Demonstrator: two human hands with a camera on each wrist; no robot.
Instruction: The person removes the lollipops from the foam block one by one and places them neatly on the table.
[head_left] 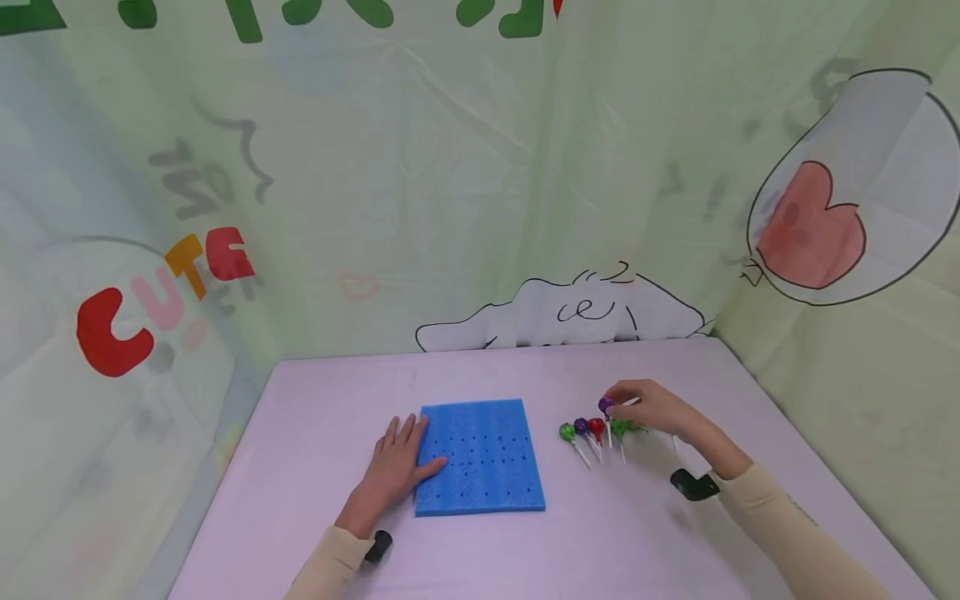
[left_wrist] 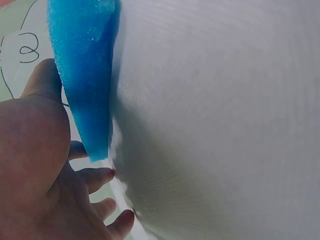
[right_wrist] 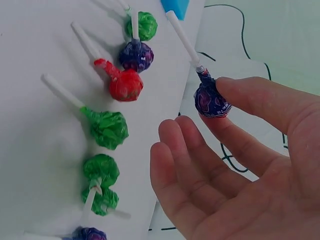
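My right hand pinches a purple-wrapped lollipop by its candy head between thumb and index finger, the white stick pointing away from the palm. It hovers above a row of lollipops on the table: a green one, a purple one, a red one and several more green and purple. Flat on the left edge of a blue foam board rests my left hand, fingers spread. Rows of small holes dot the board's top. In the left wrist view the thumb lies along the foam's edge.
The board lies on a table with a pale lilac cover, left of the lollipops. A printed curtain hangs behind the table and along both sides. Black wrist cameras sit at both cuffs.
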